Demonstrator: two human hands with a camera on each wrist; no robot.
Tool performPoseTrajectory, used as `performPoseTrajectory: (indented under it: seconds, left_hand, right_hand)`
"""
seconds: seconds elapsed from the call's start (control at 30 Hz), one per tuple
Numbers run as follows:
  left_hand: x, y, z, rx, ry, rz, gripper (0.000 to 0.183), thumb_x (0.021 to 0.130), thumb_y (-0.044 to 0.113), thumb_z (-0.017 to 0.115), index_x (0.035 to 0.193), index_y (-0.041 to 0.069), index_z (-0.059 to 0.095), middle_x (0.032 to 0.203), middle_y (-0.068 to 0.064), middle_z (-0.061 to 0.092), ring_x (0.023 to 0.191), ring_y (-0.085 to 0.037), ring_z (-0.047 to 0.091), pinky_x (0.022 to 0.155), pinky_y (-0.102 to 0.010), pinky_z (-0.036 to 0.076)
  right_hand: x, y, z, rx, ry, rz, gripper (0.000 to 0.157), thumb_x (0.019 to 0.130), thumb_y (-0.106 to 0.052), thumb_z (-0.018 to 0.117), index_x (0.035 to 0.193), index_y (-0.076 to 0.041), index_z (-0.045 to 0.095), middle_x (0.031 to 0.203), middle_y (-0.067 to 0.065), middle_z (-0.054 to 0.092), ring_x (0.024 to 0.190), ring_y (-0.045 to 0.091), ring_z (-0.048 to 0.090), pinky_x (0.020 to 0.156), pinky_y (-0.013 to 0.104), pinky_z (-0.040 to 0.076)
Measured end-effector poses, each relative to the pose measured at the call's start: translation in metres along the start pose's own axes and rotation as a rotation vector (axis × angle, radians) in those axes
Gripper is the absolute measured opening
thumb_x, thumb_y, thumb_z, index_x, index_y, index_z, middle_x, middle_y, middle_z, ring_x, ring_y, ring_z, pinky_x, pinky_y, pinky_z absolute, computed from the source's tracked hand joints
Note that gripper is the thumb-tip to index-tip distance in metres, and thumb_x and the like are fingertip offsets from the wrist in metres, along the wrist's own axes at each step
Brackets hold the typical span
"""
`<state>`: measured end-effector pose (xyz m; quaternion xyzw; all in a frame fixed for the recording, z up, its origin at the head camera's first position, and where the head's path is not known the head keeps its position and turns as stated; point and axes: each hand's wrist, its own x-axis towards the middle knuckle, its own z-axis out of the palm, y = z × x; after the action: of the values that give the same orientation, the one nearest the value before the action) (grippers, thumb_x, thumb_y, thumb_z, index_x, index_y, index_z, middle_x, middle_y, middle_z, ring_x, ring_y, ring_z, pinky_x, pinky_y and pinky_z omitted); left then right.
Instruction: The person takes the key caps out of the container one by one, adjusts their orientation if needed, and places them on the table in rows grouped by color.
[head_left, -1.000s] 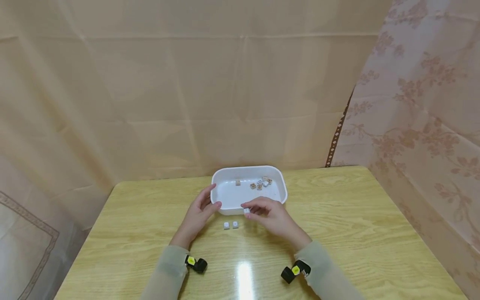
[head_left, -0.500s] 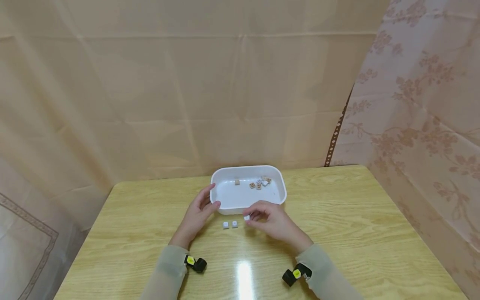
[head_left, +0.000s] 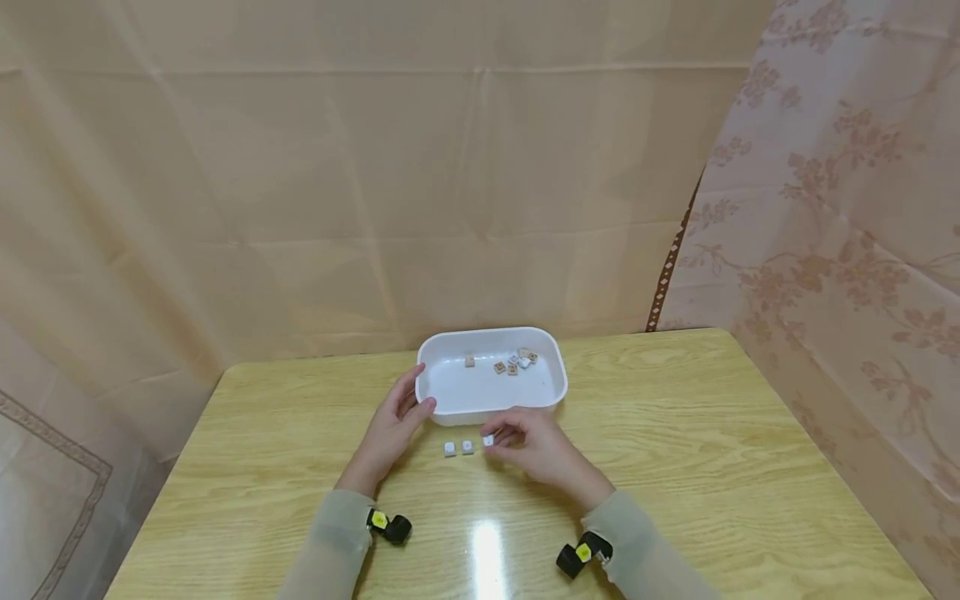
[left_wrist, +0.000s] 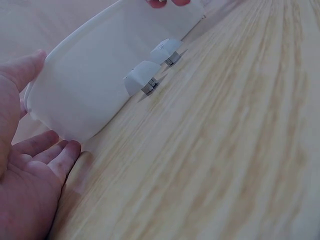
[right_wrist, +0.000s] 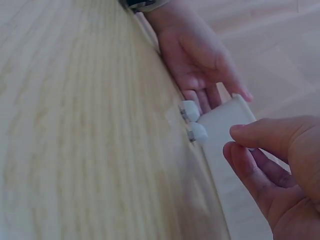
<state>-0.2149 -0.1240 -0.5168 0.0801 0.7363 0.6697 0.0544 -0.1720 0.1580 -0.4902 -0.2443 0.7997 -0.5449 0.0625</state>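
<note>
My left hand (head_left: 392, 425) holds the near left corner of a white tray (head_left: 489, 411), with fingers against its wall (left_wrist: 95, 85) and rim. In front of the tray, my right hand (head_left: 538, 446) pinches a white keycap (head_left: 488, 440) between thumb and fingers, close over the table. The fingers hide most of that cap in the right wrist view. Just left of it, two white keycaps (head_left: 458, 448) stand side by side on the table. From the left wrist they show pale tops and small grey parts underneath, the nearer cap (left_wrist: 142, 75) larger in view.
Inside the tray, several tan and white keycaps (head_left: 513, 369) lie loose toward the right, and one tan keycap (head_left: 469, 361) sits apart on the left. The wooden table (head_left: 660, 433) meets a beige curtain (head_left: 360, 208) at the back.
My right hand has brought its keycap from the tray's front rim down toward the table, in line with the two caps. The left hand stays at the tray.
</note>
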Motion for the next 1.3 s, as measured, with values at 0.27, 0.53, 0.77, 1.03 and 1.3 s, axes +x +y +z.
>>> performPoseTrajectory:
  seconds: [0.27, 0.53, 0.77, 1.03, 1.3]
  left_hand:
    - [0.001, -0.001, -0.001, -0.013, -0.003, 0.006, 0.068, 0.109, 0.017, 0.071, 0.17, 0.017, 0.04, 0.173, -0.02, 0.038, 0.158, -0.038, 0.04, 0.124, -0.038, 0.041]
    - [0.0, 0.001, -0.002, -0.01, -0.001, 0.009, 0.068, 0.108, 0.016, 0.071, 0.169, 0.017, 0.041, 0.173, -0.019, 0.038, 0.158, -0.038, 0.041, 0.123, -0.037, 0.042]
    - [-0.001, 0.003, -0.001, -0.012, -0.006, 0.002, 0.069, 0.108, 0.017, 0.072, 0.169, 0.017, 0.04, 0.174, -0.018, 0.037, 0.158, -0.038, 0.041, 0.123, -0.036, 0.042]
    - [-0.001, 0.003, 0.0, -0.012, -0.004, 0.001, 0.068, 0.108, 0.018, 0.072, 0.169, 0.017, 0.041, 0.174, -0.018, 0.038, 0.158, -0.038, 0.041, 0.123, -0.038, 0.042]
    - [0.0, 0.001, -0.001, -0.002, -0.006, 0.003, 0.069, 0.108, 0.019, 0.073, 0.169, 0.018, 0.041, 0.174, -0.018, 0.037, 0.158, -0.038, 0.041, 0.125, -0.042, 0.04]
  right_hand:
    - [0.0, 0.006, 0.01, -0.028, 0.028, 0.061, 0.02, 0.094, -0.001, 0.084, 0.114, 0.0, 0.078, 0.104, 0.005, 0.077, 0.094, 0.016, 0.075, 0.084, 0.025, 0.065]
    - [0.001, 0.009, 0.012, -0.137, 0.08, 0.07, 0.019, 0.094, -0.008, 0.086, 0.113, -0.005, 0.082, 0.101, 0.0, 0.078, 0.088, 0.01, 0.07, 0.077, 0.025, 0.061]
    - [-0.001, 0.013, 0.016, -0.209, 0.124, 0.117, 0.02, 0.091, -0.015, 0.091, 0.11, -0.014, 0.085, 0.101, -0.003, 0.075, 0.074, 0.005, 0.056, 0.067, 0.024, 0.051]
    - [0.0, 0.019, 0.02, -0.233, 0.144, 0.112, 0.02, 0.09, -0.015, 0.091, 0.11, -0.014, 0.085, 0.097, -0.004, 0.073, 0.069, 0.003, 0.055, 0.062, 0.023, 0.05]
    - [-0.001, 0.019, 0.02, -0.237, 0.151, 0.109, 0.023, 0.09, -0.014, 0.091, 0.111, -0.013, 0.085, 0.105, 0.002, 0.076, 0.068, 0.003, 0.056, 0.061, 0.023, 0.051]
